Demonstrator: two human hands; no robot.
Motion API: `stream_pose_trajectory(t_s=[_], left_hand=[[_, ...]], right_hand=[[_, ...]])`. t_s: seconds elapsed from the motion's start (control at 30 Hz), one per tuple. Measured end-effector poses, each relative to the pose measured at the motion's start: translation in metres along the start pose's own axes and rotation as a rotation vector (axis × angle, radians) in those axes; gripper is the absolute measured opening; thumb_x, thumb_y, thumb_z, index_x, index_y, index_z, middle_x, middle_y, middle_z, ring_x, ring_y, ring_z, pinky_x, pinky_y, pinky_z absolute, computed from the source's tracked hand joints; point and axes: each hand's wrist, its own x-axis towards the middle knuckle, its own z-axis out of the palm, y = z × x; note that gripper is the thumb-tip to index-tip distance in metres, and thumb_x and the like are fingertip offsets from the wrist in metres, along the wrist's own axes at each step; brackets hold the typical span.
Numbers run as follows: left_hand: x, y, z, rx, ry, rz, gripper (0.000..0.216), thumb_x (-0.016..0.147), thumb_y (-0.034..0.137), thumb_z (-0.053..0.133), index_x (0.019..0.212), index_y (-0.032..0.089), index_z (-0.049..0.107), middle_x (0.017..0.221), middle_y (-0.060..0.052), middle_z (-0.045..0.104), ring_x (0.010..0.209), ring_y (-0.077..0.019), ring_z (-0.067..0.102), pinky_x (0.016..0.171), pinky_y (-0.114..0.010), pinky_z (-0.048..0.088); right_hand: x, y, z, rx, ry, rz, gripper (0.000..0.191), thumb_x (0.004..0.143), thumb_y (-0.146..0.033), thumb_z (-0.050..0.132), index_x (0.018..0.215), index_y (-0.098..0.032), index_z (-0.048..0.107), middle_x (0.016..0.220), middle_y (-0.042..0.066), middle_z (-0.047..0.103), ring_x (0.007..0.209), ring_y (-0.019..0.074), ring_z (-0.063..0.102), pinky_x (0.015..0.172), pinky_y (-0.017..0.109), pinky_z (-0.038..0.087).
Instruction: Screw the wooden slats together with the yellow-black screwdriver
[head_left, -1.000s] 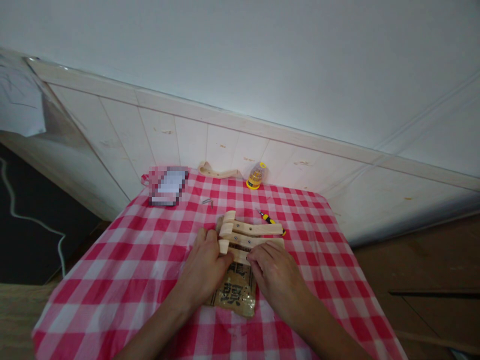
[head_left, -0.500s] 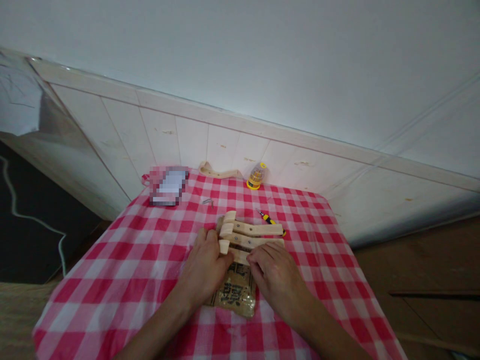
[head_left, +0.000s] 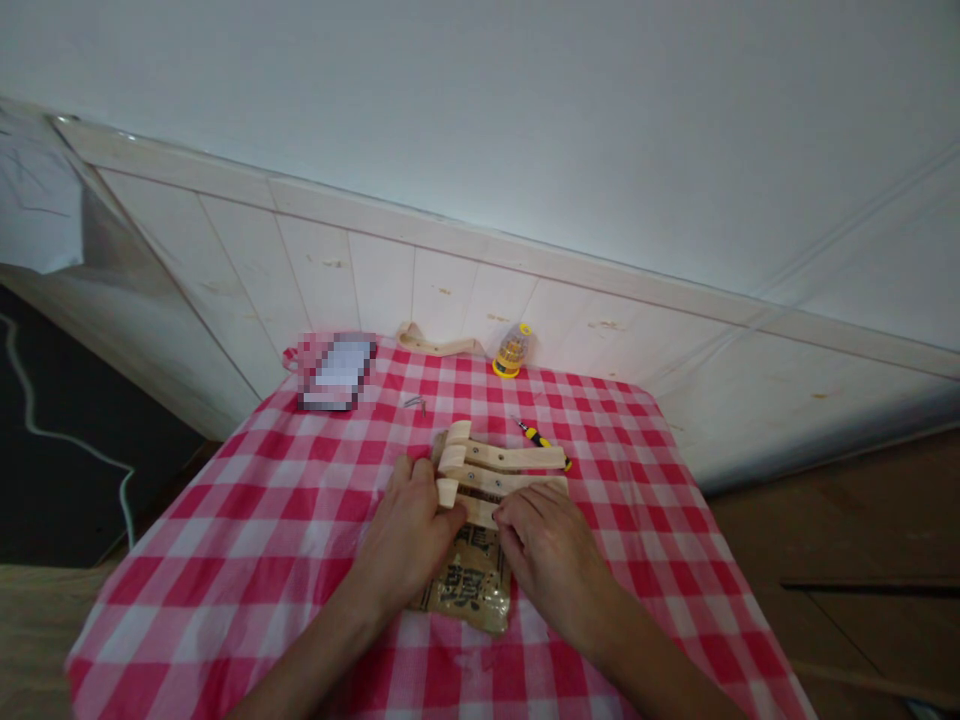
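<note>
Three bent wooden strips with curled ends, like wall hooks, lie side by side across a brown printed packet (head_left: 469, 590). The far strip (head_left: 525, 458) and the middle strip (head_left: 484, 480) each show two dark screws or holes. My left hand (head_left: 411, 520) is closed on the near wooden hook (head_left: 480, 511), its thumb pressing beside the curled end. My right hand (head_left: 551, 530) is closed over the same hook's right part, fingertips pinched at a small dark spot. Whatever sits in that pinch is too small and covered to name. A yellow-and-black screwdriver (head_left: 534, 437) lies just beyond the strips.
On the red-checked tablecloth (head_left: 247, 560) are a blurred-out phone-like object (head_left: 337, 372), a few small screws (head_left: 414, 403), another wooden hook (head_left: 435, 344) and a yellow bit holder (head_left: 512, 352). A panelled wall (head_left: 382, 285) borders the table's far edge.
</note>
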Motion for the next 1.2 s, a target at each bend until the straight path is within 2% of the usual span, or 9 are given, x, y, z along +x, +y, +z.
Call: stream_pose_trajectory(t_s=[0.4,0.47,0.53,0.6,0.7,0.83,0.97,1.1,1.2], left_hand=[[0.001,0.0,0.0,-0.02,-0.004,0.005,0.02,0.08,0.03,0.051,0.097,0.02,0.049,0.111,-0.011,0.053,0.107,-0.0268,0.055,0.093,-0.04,0.044],[0.001,0.001,0.0,-0.013,-0.005,0.0,0.019,0.08,0.031,0.052,0.096,0.02,0.049,0.111,-0.011,0.053,0.106,-0.0267,0.055,0.092,-0.04,0.045],[0.001,0.001,-0.001,-0.007,-0.012,-0.008,0.019,0.081,0.031,0.052,0.096,0.02,0.049,0.111,-0.011,0.053,0.106,-0.0269,0.055,0.091,-0.04,0.045],[0.0,0.001,-0.002,-0.005,-0.018,-0.012,0.018,0.081,0.031,0.053,0.095,0.02,0.049,0.111,-0.011,0.054,0.105,-0.0268,0.055,0.09,-0.04,0.046],[0.0,0.001,-0.002,-0.013,-0.017,-0.006,0.017,0.082,0.031,0.052,0.095,0.02,0.05,0.11,-0.01,0.054,0.105,-0.0259,0.056,0.092,-0.04,0.046],[0.002,-0.003,-0.001,-0.011,-0.012,0.001,0.018,0.082,0.032,0.052,0.094,0.019,0.052,0.11,-0.011,0.054,0.103,-0.0259,0.056,0.091,-0.041,0.047],[0.005,-0.007,0.002,-0.017,-0.008,0.008,0.021,0.081,0.034,0.054,0.096,0.018,0.054,0.11,-0.011,0.055,0.104,-0.027,0.056,0.089,-0.041,0.047],[0.006,-0.009,0.003,-0.019,-0.013,0.028,0.019,0.083,0.032,0.053,0.095,0.018,0.053,0.11,-0.011,0.056,0.105,-0.0269,0.057,0.089,-0.04,0.047],[0.007,-0.009,0.004,-0.004,-0.009,0.02,0.019,0.083,0.033,0.054,0.096,0.018,0.052,0.111,-0.011,0.056,0.107,-0.0273,0.057,0.091,-0.04,0.046]], right_hand=[[0.0,-0.003,-0.003,-0.049,-0.003,-0.034,0.015,0.086,-0.005,0.064,0.076,-0.015,0.068,0.073,0.005,0.073,0.068,0.022,0.067,0.067,0.035,0.052],[0.0,-0.002,-0.012,-0.042,0.066,-0.047,0.012,0.089,-0.007,0.061,0.088,-0.015,0.071,0.081,0.007,0.076,0.075,0.0242,0.069,0.072,0.038,0.054],[-0.001,0.001,-0.025,-0.043,0.177,-0.049,0.018,0.093,-0.009,0.056,0.102,-0.014,0.071,0.091,0.009,0.078,0.082,0.0253,0.071,0.078,0.041,0.055],[-0.003,0.007,-0.04,-0.044,0.305,0.005,0.019,0.096,-0.01,0.053,0.101,-0.015,0.071,0.087,0.008,0.077,0.079,0.0222,0.071,0.077,0.036,0.056],[-0.009,0.025,-0.055,-0.054,0.456,0.112,0.014,0.096,-0.016,0.058,0.099,-0.017,0.072,0.081,0.005,0.075,0.071,0.0183,0.069,0.07,0.031,0.056],[-0.022,0.054,-0.047,0.022,0.517,0.319,0.015,0.095,-0.024,0.058,0.098,-0.02,0.072,0.085,0.005,0.076,0.068,0.0172,0.067,0.066,0.03,0.057],[-0.027,0.082,-0.021,0.085,0.449,0.464,0.02,0.093,-0.025,0.056,0.104,-0.018,0.071,0.093,0.009,0.076,0.077,0.0213,0.069,0.07,0.035,0.057],[-0.016,0.1,0.001,0.048,0.167,0.499,0.028,0.094,-0.024,0.06,0.119,-0.014,0.066,0.116,0.015,0.072,0.107,0.0265,0.066,0.091,0.041,0.053],[-0.004,0.106,0.012,0.042,0.083,0.483,0.027,0.09,-0.023,0.068,0.115,-0.013,0.068,0.111,0.013,0.073,0.104,0.0256,0.066,0.09,0.036,0.051]])
